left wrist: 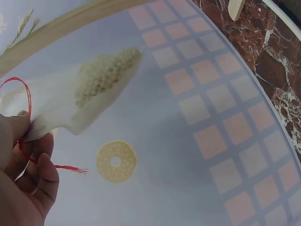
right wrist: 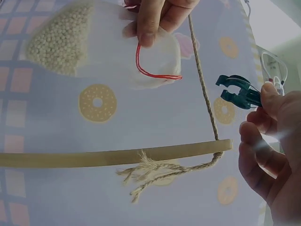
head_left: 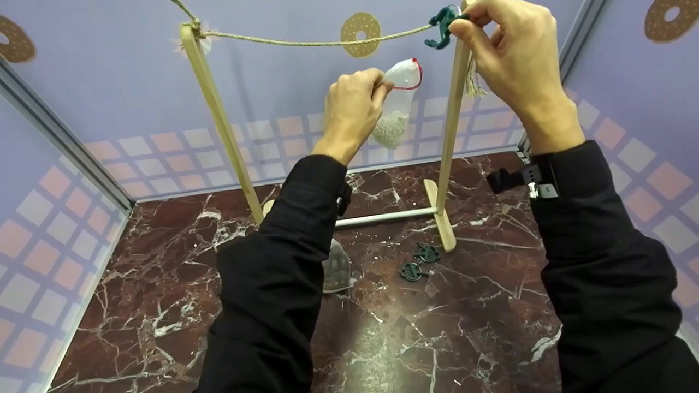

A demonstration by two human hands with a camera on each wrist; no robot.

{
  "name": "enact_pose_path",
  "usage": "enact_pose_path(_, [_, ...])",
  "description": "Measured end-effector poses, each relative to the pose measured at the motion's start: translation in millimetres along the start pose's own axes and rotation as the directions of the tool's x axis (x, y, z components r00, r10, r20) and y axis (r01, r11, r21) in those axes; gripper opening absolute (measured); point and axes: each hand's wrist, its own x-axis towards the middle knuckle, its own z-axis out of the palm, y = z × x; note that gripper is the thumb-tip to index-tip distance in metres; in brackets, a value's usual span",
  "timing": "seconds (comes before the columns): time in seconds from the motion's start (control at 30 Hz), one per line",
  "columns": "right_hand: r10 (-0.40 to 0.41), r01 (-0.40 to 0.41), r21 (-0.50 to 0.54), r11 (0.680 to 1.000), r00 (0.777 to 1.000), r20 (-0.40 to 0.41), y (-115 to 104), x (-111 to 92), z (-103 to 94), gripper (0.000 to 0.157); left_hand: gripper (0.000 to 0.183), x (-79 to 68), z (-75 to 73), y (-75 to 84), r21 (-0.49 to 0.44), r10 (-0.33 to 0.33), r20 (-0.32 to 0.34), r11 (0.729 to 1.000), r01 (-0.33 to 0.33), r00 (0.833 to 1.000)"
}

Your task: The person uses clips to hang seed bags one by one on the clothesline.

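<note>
My left hand [head_left: 352, 109] pinches a translucent white drawstring bag [head_left: 391, 130] near its mouth, and the bag hangs tilted below the rope. Pale small grains [right wrist: 61, 40] fill its lower end, and a red drawstring [left wrist: 28, 101] runs round the mouth. Higher up, beside the top of the right post, my right hand [head_left: 516, 52] holds a dark green plastic clip [right wrist: 242, 94] between thumb and fingers. The clip's jaws stand apart, pointing toward the bag side. In the head view the clip overlaps the end of the rope [head_left: 295, 42].
The rope spans two wooden posts [head_left: 218, 117], with a white bar [head_left: 382, 217] low between them. Two more green clips [head_left: 413, 271] lie on the dark red marbled surface [head_left: 164, 295]. A mesh-like bag [head_left: 337, 267] is partly hidden by my left sleeve. Patterned panels [head_left: 125, 82] enclose the area.
</note>
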Motion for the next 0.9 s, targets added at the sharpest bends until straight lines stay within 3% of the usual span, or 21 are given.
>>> enact_pose_path(0.13, [0.029,-0.028,-0.062,0.998,0.999,0.015,3.0,4.5,-0.3,0.038,0.026,4.0,1.2,2.5,-0.001,0.004,-0.026,1.0,-0.004,1.0])
enact_pose_path(0.27, [-0.016,0.027,-0.1,0.995,0.994,0.104,8.9,11.4,-4.7,0.042,0.026,8.8,0.7,6.1,0.006,0.003,-0.03,1.0,-0.003,1.0])
enact_pose_path(0.6, [-0.116,0.16,-0.114,0.98,0.94,0.32,11.9,23.2,-9.9,0.035,0.026,12.5,-4.1,4.2,0.01,0.024,-0.108,1.0,-0.023,0.994])
enact_pose_path(0.9, [-0.1,0.149,-0.088,0.985,0.904,0.415,6.3,23.7,-9.9,0.027,0.026,13.5,-2.5,10.2,0.047,0.003,-0.112,0.999,0.002,0.994])
